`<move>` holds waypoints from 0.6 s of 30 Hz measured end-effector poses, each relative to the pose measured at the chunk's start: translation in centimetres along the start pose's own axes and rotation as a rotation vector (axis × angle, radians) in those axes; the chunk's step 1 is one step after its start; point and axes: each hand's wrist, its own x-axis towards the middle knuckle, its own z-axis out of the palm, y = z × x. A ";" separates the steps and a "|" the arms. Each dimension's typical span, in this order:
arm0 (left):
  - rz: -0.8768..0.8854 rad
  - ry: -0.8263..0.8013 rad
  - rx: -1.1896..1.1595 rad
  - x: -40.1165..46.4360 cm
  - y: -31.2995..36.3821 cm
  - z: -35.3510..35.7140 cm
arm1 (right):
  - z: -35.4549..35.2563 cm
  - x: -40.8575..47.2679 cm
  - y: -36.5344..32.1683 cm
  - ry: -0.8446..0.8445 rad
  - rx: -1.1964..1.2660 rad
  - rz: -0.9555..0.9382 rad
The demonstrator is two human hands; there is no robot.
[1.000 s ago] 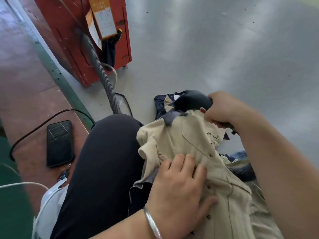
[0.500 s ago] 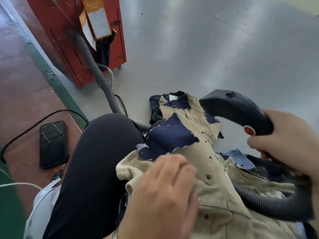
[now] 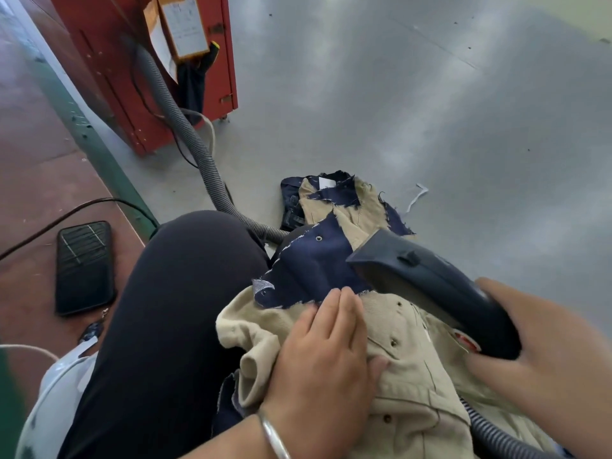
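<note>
Pressing flat on a beige shirt (image 3: 407, 376) bunched over the person's lap, the left hand (image 3: 326, 366) has its fingers laid close together, tips at the frayed edge of a navy patch (image 3: 311, 266) and thumb out to the side. A silver bangle (image 3: 275, 435) sits on that wrist. The right hand (image 3: 543, 352) grips the back end of a dark nozzle (image 3: 427, 279), fingers and thumb curled round its handle. The nozzle's wide mouth hangs over the navy patch, just beyond the left fingertips; whether it touches the cloth I cannot tell.

From where I stand the raised knee (image 3: 185, 309) in black trousers gets in the way, hiding the shirt's left side and part of a grey ribbed hose (image 3: 185, 127). That hose runs from a red cabinet (image 3: 132, 77) across the grey surface (image 3: 430, 111) and slips behind the knee. More ribbed hose lies across the shirt below the right wrist. A black phone (image 3: 84, 266) lies on the reddish-brown board left of the knee, with a dark cable (image 3: 66, 210) just beside it. A white scrap (image 3: 417, 197) lies near the shirt's far end.
</note>
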 end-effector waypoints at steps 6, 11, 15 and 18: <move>0.012 -0.032 0.023 0.5 -0.1 0.2 | -0.5 4.9 -3.3 -0.112 -0.093 -0.010; 0.012 -0.074 0.023 0.7 0.0 0.0 | -1.1 12.0 -6.6 -0.107 -0.004 -0.043; 0.054 -0.102 0.019 0.3 0.3 0.0 | -1.1 15.7 -6.8 -0.199 0.081 -0.004; 0.056 -0.085 -0.025 0.1 0.1 -0.2 | -3.4 14.9 -5.4 -0.105 0.122 0.005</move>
